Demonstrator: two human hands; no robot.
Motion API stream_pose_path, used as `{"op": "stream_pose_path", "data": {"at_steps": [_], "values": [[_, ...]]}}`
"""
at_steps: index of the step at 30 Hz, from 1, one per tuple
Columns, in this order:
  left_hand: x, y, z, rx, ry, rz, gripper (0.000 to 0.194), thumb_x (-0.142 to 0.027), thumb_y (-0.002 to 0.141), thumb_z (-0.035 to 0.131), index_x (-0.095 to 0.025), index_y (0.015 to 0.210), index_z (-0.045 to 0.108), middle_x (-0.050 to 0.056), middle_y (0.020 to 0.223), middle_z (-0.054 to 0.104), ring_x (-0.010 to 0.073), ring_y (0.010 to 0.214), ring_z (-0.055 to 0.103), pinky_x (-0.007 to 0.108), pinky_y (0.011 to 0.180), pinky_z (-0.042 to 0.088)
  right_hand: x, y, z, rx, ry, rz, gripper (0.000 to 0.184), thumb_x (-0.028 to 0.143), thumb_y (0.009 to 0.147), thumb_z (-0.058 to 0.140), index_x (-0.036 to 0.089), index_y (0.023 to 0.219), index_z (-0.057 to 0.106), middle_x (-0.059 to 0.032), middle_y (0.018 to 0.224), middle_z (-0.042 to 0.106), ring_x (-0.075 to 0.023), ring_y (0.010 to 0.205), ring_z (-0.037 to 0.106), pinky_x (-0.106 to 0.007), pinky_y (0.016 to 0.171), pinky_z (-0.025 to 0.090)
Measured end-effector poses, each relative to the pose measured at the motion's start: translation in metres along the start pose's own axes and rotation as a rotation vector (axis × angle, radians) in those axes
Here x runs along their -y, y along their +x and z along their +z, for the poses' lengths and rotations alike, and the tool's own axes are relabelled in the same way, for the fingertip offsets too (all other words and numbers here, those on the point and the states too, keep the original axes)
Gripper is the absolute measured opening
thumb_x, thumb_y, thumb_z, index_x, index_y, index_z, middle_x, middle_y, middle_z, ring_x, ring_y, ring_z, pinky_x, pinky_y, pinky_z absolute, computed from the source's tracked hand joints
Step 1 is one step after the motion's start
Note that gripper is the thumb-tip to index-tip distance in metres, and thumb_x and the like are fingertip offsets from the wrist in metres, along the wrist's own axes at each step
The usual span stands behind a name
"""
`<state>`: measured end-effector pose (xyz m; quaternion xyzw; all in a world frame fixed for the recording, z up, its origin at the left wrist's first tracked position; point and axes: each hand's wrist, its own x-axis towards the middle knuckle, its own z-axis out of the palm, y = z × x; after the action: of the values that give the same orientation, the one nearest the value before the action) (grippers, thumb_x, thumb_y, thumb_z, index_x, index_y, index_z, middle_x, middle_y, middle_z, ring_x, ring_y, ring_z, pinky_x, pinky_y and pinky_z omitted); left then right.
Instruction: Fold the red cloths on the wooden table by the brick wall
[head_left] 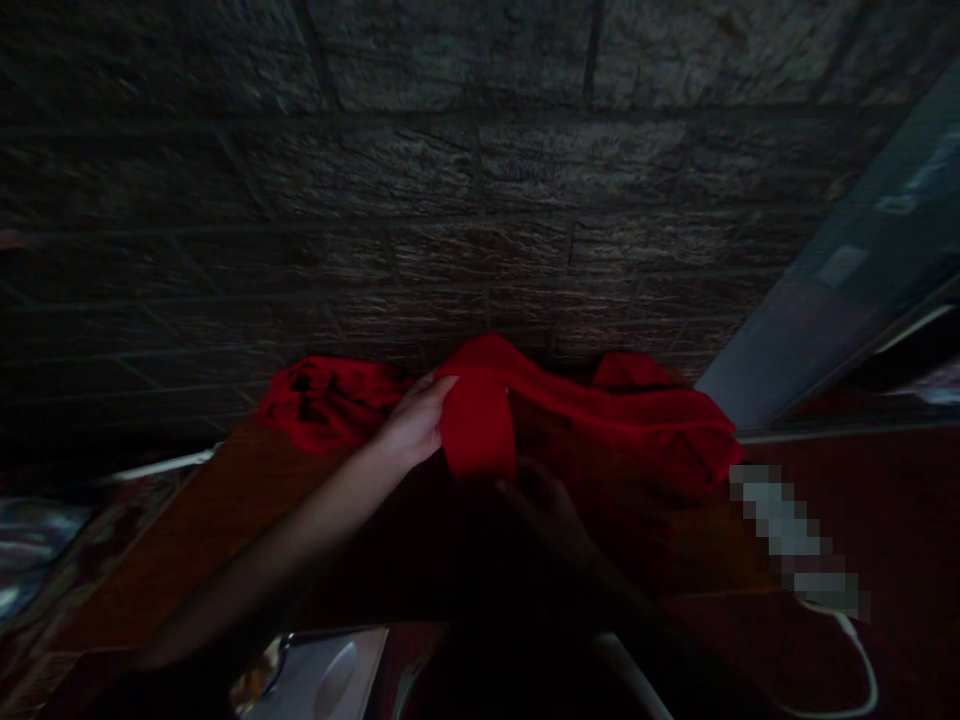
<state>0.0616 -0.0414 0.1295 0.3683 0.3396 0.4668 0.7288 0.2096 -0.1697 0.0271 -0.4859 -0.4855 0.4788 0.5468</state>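
Observation:
A long piece of red cloth (pixel 480 425) hangs from my left hand (pixel 420 420), which is closed on its left edge with the thumb on top. One flap of it drops toward me, and the rest trails right across the wooden surface. In deep shadow, my right hand (pixel 551 505) is at the lower edge of that flap, fingertips close to it. Darkness hides whether those fingers grip the cloth. Further left lies a bunched red cloth (pixel 330 400), behind my left wrist; whether it joins the held piece I cannot make out.
A wooden tabletop (pixel 195 520) runs below the cloth, against a dark stone-block wall (pixel 480 180). On the right stands a grey door frame (pixel 810 260), with a white cord (pixel 862 650) below it. A pale flat object (pixel 322 675) lies at the bottom left.

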Motion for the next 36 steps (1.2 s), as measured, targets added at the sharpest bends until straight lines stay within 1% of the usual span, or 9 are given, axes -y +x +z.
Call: {"op": "stream_pose_path", "data": {"at_steps": [3,7,10,14,17,21,28,32,36], "values": [[-0.001,0.000,-0.005,-0.081,0.003,0.046,0.012,-0.013,0.078,0.073,-0.014,0.090,0.070,0.003,0.079,0.075,0.0128,0.066,0.070,0.022,0.067,0.058,0.000,0.004,-0.001,0.058,-0.068,0.034,0.036,0.052,0.089,0.059,0.018,0.094,0.067,-0.0058,0.096,0.072,-0.0223,0.090,0.066,-0.034,0.080,0.054],[-0.003,0.002,-0.011,-0.056,-0.007,0.006,0.009,-0.013,0.081,0.067,-0.014,0.090,0.069,0.003,0.080,0.075,0.0129,0.067,0.071,0.022,0.070,0.058,0.004,-0.003,0.002,0.123,0.039,0.079,0.035,0.052,0.089,0.060,0.019,0.098,0.068,-0.0047,0.102,0.072,-0.0222,0.094,0.066,-0.034,0.084,0.053],[-0.006,0.005,-0.012,0.140,-0.038,-0.149,0.022,-0.026,0.088,0.059,-0.011,0.099,0.070,0.009,0.091,0.077,0.0191,0.087,0.074,0.029,0.085,0.057,0.010,0.003,0.002,0.114,0.182,0.136,0.036,0.048,0.081,0.071,0.023,0.106,0.068,-0.0032,0.112,0.071,-0.0232,0.106,0.065,-0.037,0.096,0.051],[-0.004,0.006,-0.012,0.428,-0.040,-0.282,0.040,-0.038,0.088,0.050,-0.007,0.107,0.069,0.013,0.101,0.076,0.0266,0.110,0.067,0.038,0.100,0.049,0.029,0.033,-0.018,-0.081,0.627,0.285,0.052,0.057,0.074,0.075,0.026,0.115,0.065,-0.0042,0.125,0.067,-0.0223,0.122,0.059,-0.041,0.107,0.045],[-0.003,0.005,-0.010,0.494,-0.026,-0.266,0.039,-0.036,0.085,0.048,-0.010,0.106,0.069,0.010,0.098,0.076,0.0270,0.109,0.068,0.040,0.101,0.047,0.051,0.058,-0.042,-0.170,0.898,0.296,0.044,0.059,0.085,0.063,0.023,0.109,0.067,-0.0061,0.113,0.072,-0.0200,0.115,0.064,-0.037,0.099,0.053],[-0.003,0.002,-0.006,0.619,-0.048,-0.288,0.050,-0.048,0.085,0.047,-0.013,0.116,0.066,0.010,0.105,0.075,0.0289,0.108,0.067,0.043,0.100,0.046,0.085,0.072,-0.062,-0.325,1.066,0.207,0.019,0.030,0.097,0.051,0.024,0.109,0.064,0.0004,0.093,0.076,-0.0127,0.090,0.072,-0.026,0.083,0.060],[0.026,0.019,-0.015,0.613,0.286,-0.545,0.046,-0.051,0.079,0.066,-0.015,0.108,0.069,0.007,0.091,0.075,0.0214,0.081,0.070,0.036,0.088,0.052,0.133,0.071,-0.098,-0.252,0.926,0.036,0.016,0.024,0.093,0.052,0.022,0.103,0.064,0.0004,0.083,0.075,-0.0134,0.071,0.071,-0.025,0.070,0.061],[0.016,0.032,-0.030,0.418,0.663,-0.372,0.045,-0.030,0.063,0.084,-0.021,0.105,0.072,0.006,0.103,0.075,0.0193,0.089,0.071,0.027,0.084,0.054,0.147,0.072,-0.131,-0.238,0.716,0.030,0.007,0.028,0.085,0.059,0.023,0.089,0.063,0.0026,0.071,0.069,-0.0147,0.060,0.065,-0.027,0.063,0.059],[-0.013,0.033,-0.042,0.585,0.822,-0.295,0.036,-0.015,0.053,0.086,-0.023,0.087,0.076,0.004,0.087,0.077,0.0202,0.073,0.073,0.024,0.062,0.057,0.161,0.075,-0.161,-0.301,0.533,0.006,0.009,0.028,0.083,0.057,0.022,0.084,0.064,-0.0005,0.075,0.068,-0.0183,0.070,0.065,-0.035,0.074,0.057]]}}
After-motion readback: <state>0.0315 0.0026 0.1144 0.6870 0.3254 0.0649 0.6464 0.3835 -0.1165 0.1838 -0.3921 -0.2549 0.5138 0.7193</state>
